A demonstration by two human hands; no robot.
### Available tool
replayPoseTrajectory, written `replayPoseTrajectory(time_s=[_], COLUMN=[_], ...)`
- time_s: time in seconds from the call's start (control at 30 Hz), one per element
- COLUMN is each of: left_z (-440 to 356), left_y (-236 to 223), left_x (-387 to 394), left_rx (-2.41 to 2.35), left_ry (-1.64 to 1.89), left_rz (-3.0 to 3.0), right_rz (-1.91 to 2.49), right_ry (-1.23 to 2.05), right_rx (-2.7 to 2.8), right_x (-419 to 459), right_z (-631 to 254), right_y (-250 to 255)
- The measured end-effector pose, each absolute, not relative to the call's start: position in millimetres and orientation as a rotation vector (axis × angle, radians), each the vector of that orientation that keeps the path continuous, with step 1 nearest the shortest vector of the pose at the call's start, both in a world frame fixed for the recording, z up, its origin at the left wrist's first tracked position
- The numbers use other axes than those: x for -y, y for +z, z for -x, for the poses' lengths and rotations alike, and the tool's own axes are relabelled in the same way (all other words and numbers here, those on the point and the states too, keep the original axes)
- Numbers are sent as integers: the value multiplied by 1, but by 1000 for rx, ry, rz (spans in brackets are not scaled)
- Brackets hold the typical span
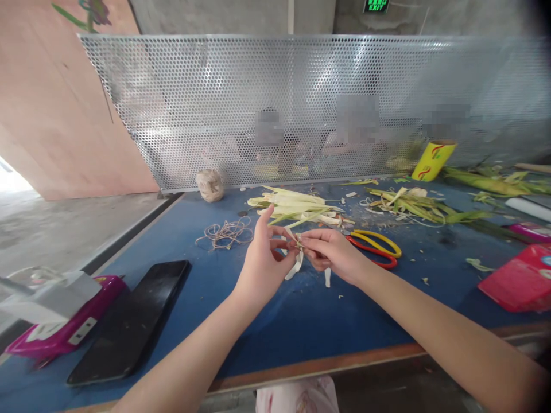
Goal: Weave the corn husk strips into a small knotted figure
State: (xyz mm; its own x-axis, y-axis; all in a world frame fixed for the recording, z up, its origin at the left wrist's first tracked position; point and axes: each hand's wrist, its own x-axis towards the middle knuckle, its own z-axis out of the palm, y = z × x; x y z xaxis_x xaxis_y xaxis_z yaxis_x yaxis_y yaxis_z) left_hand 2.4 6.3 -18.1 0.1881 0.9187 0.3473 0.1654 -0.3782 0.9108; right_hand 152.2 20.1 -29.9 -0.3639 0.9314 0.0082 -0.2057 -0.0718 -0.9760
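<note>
Over the middle of the blue table, my left hand (pixel 267 252) pinches a pale strip of corn husk (pixel 295 268) between thumb and fingers, index finger raised. The fingertips of my right hand (pixel 330 248) close on the same husk from the other side, so both hands meet there. Husk ends dangle below the fingers; the exact grip point is partly hidden. Just beyond lies a pile of pale green corn husks (pixel 297 202). Scissors with red and yellow handles (pixel 381 244) rest beside my right hand. Left of my hands is a loose tangle of thin cord (pixel 226 234).
A black phone (pixel 133 321) and a magenta power strip (pixel 92 312) lie at left. A wrapped ball (pixel 209 185) stands near the perforated metal screen (pixel 215 97). Rightward are husk scraps (pixel 413 205), a yellow cylinder (pixel 434 160) and a red packet (pixel 519 278). People sit behind the screen.
</note>
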Motion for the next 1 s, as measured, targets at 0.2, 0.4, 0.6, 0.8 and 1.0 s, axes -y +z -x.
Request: replayPoseTrajectory(time_s=[0.2,0.4,0.6,0.8,1.0], left_z=[-3,-3,-4,-6,-5], left_y=[-18,-17,-10,-4,-3], left_x=[-4,-3,-5,-3,-2], left_rx=[-1063,-1028,-1006,-972,-902], left_ry=[1227,1207,1282,1219,1107], left_rz=[-1755,-1707,-1296,-1175,-1180], right_rz=[959,1005,971,941,918], right_ry=[1395,1303,1244,1305,1389], right_rx=[1475,1418,1526,1340,1273], right_x=[-23,-25,-23,-23,-22], right_z=[-153,-153,-155,-155,-155], right_y=[-35,-35,-33,-32,-31])
